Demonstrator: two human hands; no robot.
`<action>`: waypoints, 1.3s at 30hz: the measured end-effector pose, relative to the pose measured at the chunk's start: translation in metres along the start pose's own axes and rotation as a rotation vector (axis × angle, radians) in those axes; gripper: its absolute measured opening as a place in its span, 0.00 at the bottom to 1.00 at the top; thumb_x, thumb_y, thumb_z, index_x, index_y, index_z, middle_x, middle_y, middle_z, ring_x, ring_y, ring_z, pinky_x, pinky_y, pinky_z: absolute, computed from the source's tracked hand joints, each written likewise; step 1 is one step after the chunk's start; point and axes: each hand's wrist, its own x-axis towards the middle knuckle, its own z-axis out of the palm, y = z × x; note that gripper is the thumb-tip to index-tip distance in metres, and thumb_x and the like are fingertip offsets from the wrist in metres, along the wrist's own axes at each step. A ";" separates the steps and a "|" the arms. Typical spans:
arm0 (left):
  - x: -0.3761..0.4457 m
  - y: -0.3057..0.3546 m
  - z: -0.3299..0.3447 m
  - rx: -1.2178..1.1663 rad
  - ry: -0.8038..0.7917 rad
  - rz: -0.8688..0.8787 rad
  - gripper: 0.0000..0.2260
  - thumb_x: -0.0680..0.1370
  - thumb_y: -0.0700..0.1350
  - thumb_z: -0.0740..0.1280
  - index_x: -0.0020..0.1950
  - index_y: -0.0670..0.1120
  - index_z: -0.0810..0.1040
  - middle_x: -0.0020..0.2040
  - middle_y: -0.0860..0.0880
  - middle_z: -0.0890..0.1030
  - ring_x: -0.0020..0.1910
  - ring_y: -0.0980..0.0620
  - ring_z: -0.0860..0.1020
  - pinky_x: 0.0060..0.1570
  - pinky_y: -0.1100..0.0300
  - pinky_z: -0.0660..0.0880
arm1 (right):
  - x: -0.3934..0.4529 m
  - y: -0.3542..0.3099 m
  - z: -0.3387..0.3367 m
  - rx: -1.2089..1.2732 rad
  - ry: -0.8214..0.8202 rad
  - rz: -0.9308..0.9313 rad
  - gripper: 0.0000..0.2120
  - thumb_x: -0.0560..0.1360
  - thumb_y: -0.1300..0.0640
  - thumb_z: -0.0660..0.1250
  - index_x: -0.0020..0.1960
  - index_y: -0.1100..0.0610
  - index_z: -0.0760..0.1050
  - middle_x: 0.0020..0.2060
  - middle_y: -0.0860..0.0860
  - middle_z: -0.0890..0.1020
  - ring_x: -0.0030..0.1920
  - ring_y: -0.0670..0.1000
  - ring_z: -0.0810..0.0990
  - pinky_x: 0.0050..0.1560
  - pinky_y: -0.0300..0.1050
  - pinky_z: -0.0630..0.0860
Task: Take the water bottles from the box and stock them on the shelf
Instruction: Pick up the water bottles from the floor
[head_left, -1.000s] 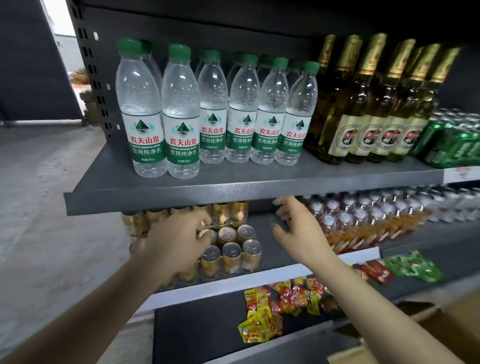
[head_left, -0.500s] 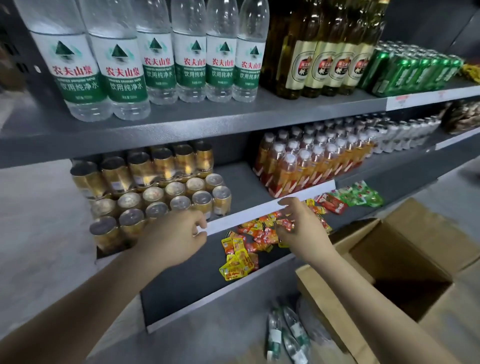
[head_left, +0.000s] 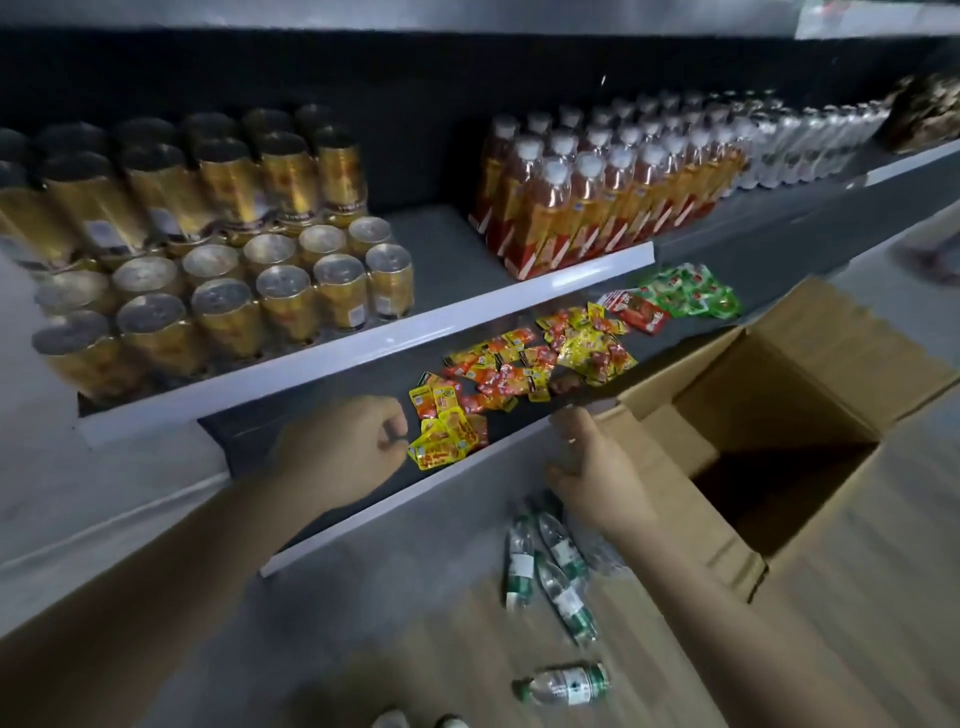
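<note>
Between loads: both hands low in front of the shelving, nothing carried. Left hand (head_left: 348, 447) loosely curled, gripping nothing, hovering before the lowest shelf (head_left: 405, 499) near the snack sachets (head_left: 519, 374). Right hand (head_left: 597, 478) relaxed, fingers spread and angled down, empty, hanging above the water bottles (head_left: 550, 571) and just beside the near flap of the cardboard box (head_left: 779, 431).

Task's goods on the wooden floor (head_left: 779, 649), not in the box – a small cluster of green-labelled bottles lying on their sides left of the box, plus one more lone bottle (head_left: 566, 686) lying nearer the camera. Box open, flaps splayed, standing on the floor at the foot of the shelving.

Step in hand, by the look of it: reaching down for the next bottle. Next move likely calls for lowering the right hand onto one bottle of the cluster, closing round its body, perhaps taking a second with the left, then lifting to the water shelf – not in view here.

Hard to make out: box interior dark, so impossible to say whether any bottles remain inside. Cluster partly covered by the right hand and blurred; exact count unclear, and something crinkled and clear beside it may be plastic wrap. Gold cans (head_left: 234, 291) and orange drink bottles (head_left: 597, 202) on the middle shelf smeared by motion, labels unreadable. Far right items cut off by the frame edge.
</note>
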 end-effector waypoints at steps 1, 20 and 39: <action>0.001 -0.002 0.012 -0.002 0.001 -0.002 0.06 0.76 0.47 0.66 0.50 0.49 0.79 0.44 0.53 0.79 0.47 0.51 0.78 0.50 0.56 0.76 | -0.001 0.010 0.010 0.005 -0.015 0.010 0.25 0.72 0.62 0.67 0.67 0.57 0.65 0.62 0.57 0.73 0.59 0.58 0.75 0.56 0.55 0.74; 0.054 -0.049 0.245 0.047 -0.153 0.028 0.05 0.75 0.46 0.62 0.47 0.54 0.76 0.48 0.54 0.79 0.52 0.50 0.77 0.46 0.60 0.69 | 0.008 0.213 0.207 0.002 0.004 0.264 0.17 0.73 0.59 0.67 0.60 0.61 0.69 0.52 0.61 0.79 0.53 0.63 0.77 0.46 0.49 0.72; 0.112 -0.095 0.444 0.065 -0.217 0.137 0.09 0.76 0.47 0.62 0.55 0.52 0.76 0.54 0.53 0.80 0.56 0.50 0.76 0.51 0.60 0.70 | 0.051 0.377 0.361 -0.056 -0.011 0.488 0.24 0.74 0.57 0.67 0.66 0.62 0.66 0.60 0.63 0.75 0.59 0.63 0.75 0.56 0.49 0.70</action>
